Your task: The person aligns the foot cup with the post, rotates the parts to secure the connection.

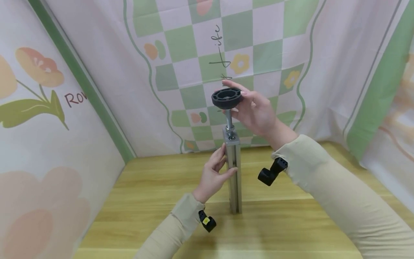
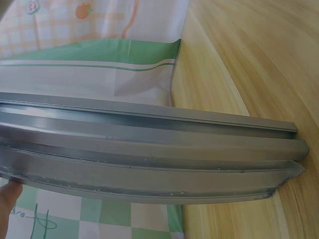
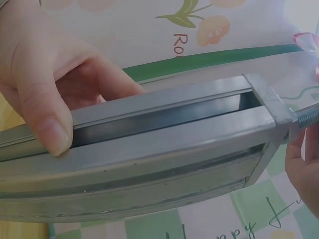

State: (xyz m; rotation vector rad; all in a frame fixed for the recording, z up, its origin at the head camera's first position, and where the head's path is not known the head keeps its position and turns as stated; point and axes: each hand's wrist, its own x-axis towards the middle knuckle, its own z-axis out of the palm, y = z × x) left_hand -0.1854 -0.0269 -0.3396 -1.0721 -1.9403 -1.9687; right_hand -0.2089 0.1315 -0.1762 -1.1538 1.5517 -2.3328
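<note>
A grey aluminium profile (image 1: 234,187) stands upright on the table, its lower end on the wood. From the end plate (image 1: 231,138) on top rises a threaded rod (image 1: 229,120) carrying a round black foot (image 1: 223,102), open side up. My left hand (image 1: 211,178) grips the profile in its upper part; in the right wrist view, the left thumb (image 3: 55,134) presses along the slot. My right hand (image 1: 258,113) holds the black foot by its right edge, with fingers behind it. The left wrist view shows the lower profile (image 2: 149,174) with its lengthwise grooves.
The wooden table (image 1: 155,190) lies beneath. A checked, printed curtain (image 1: 184,79) hangs behind it, and flowered curtains (image 1: 38,144) flank both sides. Black wrist mounts (image 1: 270,176) hang from both sleeves.
</note>
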